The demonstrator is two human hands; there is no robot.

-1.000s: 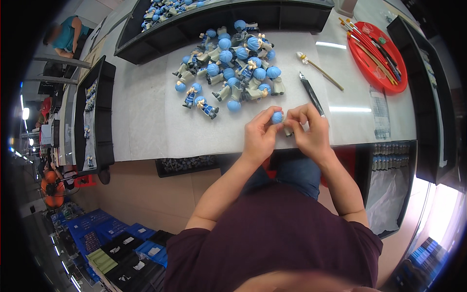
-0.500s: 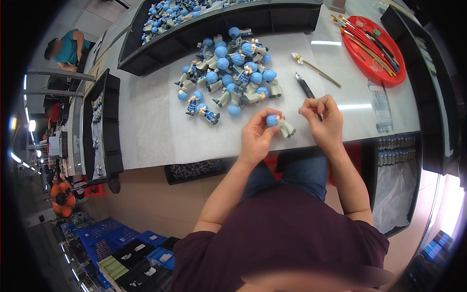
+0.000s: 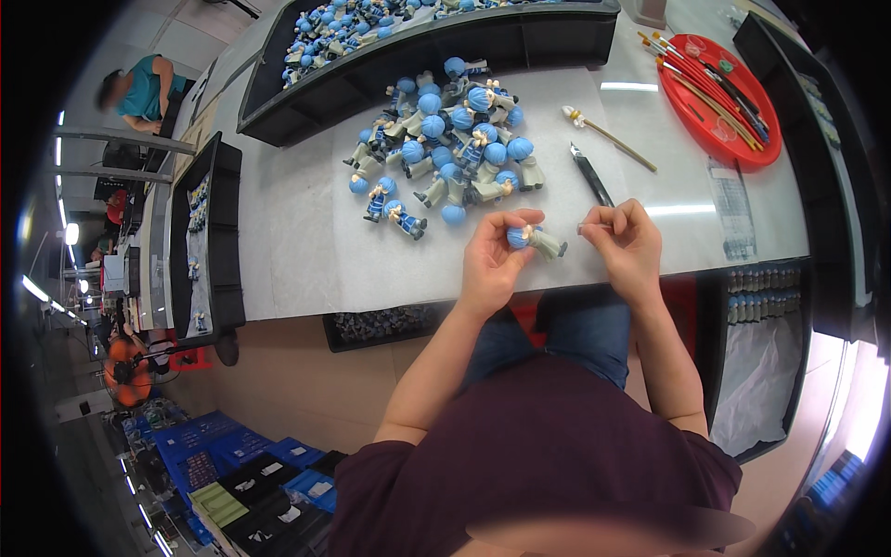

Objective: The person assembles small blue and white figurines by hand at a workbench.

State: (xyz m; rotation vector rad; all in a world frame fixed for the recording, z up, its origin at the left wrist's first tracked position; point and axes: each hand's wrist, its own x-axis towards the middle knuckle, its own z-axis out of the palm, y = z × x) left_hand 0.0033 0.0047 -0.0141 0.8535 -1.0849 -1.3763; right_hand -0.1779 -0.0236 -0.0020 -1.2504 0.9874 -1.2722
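Observation:
A small figurine with a blue ribbed head and a pale grey-green body is pinched in my left hand, its feet pointing right. To its right, my right hand is closed, thumb against forefinger, on a tiny pale piece too small to name. The two hands are apart. Just beyond my right hand lies a black-handled craft knife, blade pointing away. A heap of similar blue-headed figurines covers the table beyond my left hand, some with blue bodies.
A black tray full of figurines stands at the back. A wooden stick with a pale tip lies near a red dish of brushes. More black trays flank the table. Far left, a person sits working.
The figurine in my left hand has turned slightly, its feet swinging outward to the right. My right hand has dropped a little. The whole view has shifted slightly.

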